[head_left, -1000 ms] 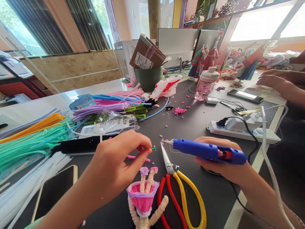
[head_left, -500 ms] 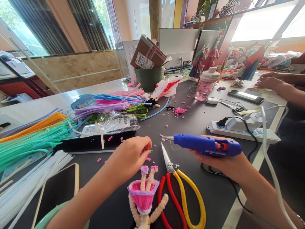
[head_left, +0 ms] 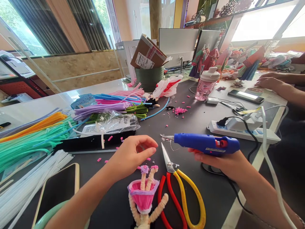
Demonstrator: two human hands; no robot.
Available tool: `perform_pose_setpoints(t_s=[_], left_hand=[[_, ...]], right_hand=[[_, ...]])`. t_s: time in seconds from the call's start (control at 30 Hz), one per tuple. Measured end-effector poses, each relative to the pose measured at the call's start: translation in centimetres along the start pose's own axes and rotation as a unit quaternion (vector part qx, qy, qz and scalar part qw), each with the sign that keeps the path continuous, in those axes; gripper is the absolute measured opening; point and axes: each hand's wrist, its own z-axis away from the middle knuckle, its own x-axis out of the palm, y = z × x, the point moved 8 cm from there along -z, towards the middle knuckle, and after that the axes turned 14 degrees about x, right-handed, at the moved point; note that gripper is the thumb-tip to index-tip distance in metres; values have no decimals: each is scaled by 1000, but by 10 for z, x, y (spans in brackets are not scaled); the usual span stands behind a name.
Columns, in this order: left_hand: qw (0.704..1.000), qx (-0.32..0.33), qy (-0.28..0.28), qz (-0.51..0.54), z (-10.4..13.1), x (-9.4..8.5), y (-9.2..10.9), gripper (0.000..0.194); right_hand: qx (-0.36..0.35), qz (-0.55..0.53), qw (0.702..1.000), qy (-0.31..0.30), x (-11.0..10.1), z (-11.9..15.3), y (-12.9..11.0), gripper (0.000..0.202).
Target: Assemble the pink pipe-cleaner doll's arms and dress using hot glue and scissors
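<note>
My right hand point(head_left: 220, 162) is wrapped round the handle of a blue hot glue gun point(head_left: 195, 143). Its nozzle points left, with stringy glue at the tip. Facing it, my left hand point(head_left: 134, 154) hovers over the dark table, thumb and fingers apart, nothing visible between them. Just below that hand lies a pipe-cleaner doll point(head_left: 143, 195), upside down to me, with a pink skirt edged in lilac and cream limbs; its head end is cut off by the frame. Beside the doll are open-bladed scissors point(head_left: 169, 165) with red and yellow handles.
Pipe-cleaner bundles point(head_left: 38, 140) fill the left, near a phone point(head_left: 58, 190). Pink snippets point(head_left: 179, 110) are scattered mid-table. A power strip point(head_left: 245, 132) with cables stands right, a pink bottle point(head_left: 206, 84) behind it. Another person's hand point(head_left: 271, 81) rests at far right.
My left hand has opened, its thumb and fingers moving apart, and shifted slightly right. The glue gun in my right hand has barely moved; the doll and scissors stay put.
</note>
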Motion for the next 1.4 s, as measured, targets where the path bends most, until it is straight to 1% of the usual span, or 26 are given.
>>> perform_pose_setpoints(t_s=[0.07, 0.1, 0.2, 0.3, 0.5, 0.8, 1.03, 1.2, 1.4], left_hand=[[988, -38, 16, 151, 4, 5, 0, 17], [978, -50, 24, 201, 6, 7, 0, 16], [953, -79, 41, 289, 10, 12, 1, 16], [937, -99, 54, 331, 12, 15, 2, 20], [925, -112, 68, 358, 12, 13, 2, 21], [911, -110, 62, 393, 10, 17, -1, 24], [907, -110, 61, 403, 10, 17, -2, 23], [903, -110, 55, 411, 9, 18, -2, 24], [901, -112, 51, 415, 9, 19, 0, 23]], right_hand=[[-1, 2, 1000, 1, 1, 1, -1, 22], [-1, 4, 1000, 1, 1, 1, -1, 22], [3, -2, 1000, 5, 1, 1, -1, 21], [5, -11, 1000, 5, 1, 2, -1, 19], [6, -13, 1000, 1, 2, 1, 0, 19], [0, 6, 1000, 0, 2, 1, -1, 20], [0, 18, 1000, -5, 3, 1, -2, 24], [3, 22, 1000, -14, 4, 2, -2, 22], [-3, 64, 998, -9, 2, 0, -1, 25]])
